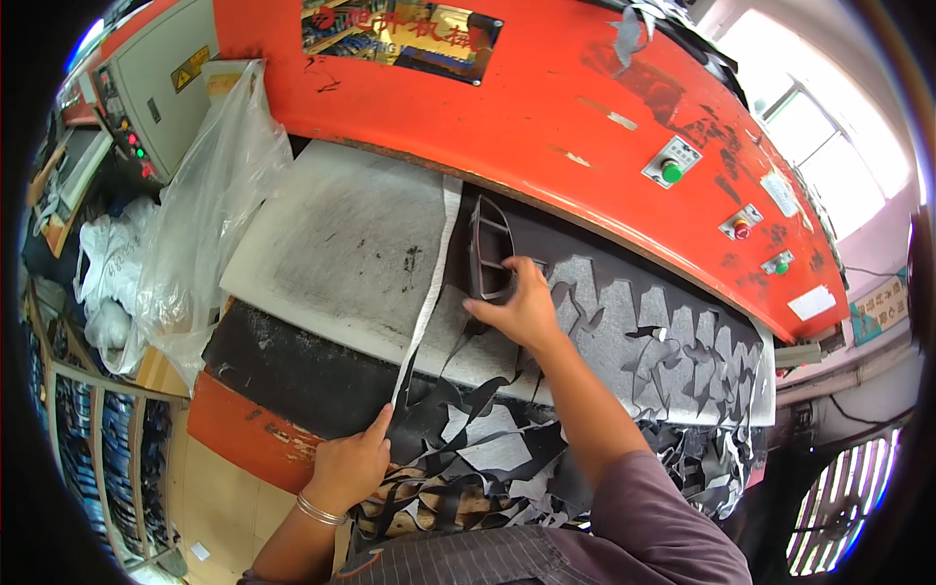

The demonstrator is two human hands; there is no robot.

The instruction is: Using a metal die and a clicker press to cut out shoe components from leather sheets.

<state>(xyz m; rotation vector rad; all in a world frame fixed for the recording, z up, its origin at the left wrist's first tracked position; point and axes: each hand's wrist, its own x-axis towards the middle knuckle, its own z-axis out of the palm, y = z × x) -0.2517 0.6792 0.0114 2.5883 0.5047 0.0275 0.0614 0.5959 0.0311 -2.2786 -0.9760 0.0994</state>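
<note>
My right hand [526, 307] grips a narrow metal cutting die [475, 255] by its near end, thumb on one side and fingers on the other. The die has a long rounded outline with crossbars and stands on a dark sheet [546, 234]. Along that sheet's left side runs a pale, narrow edge strip [427, 307]. Its near end is pinched in my left hand [356, 463], index finger stretched along it. Right of the die, a row of cut-out gaps shows the grey-white board [322, 234] beneath, with dark scraps hanging between them.
A red press beam [565, 127] spans the far side, carrying green buttons [671, 171] and a red button [741, 229]. Dark offcuts [497, 439] pile along the near edge. Clear plastic sheeting [200, 214] hangs at left, near a grey control cabinet [161, 88] and a shelf rack [107, 458].
</note>
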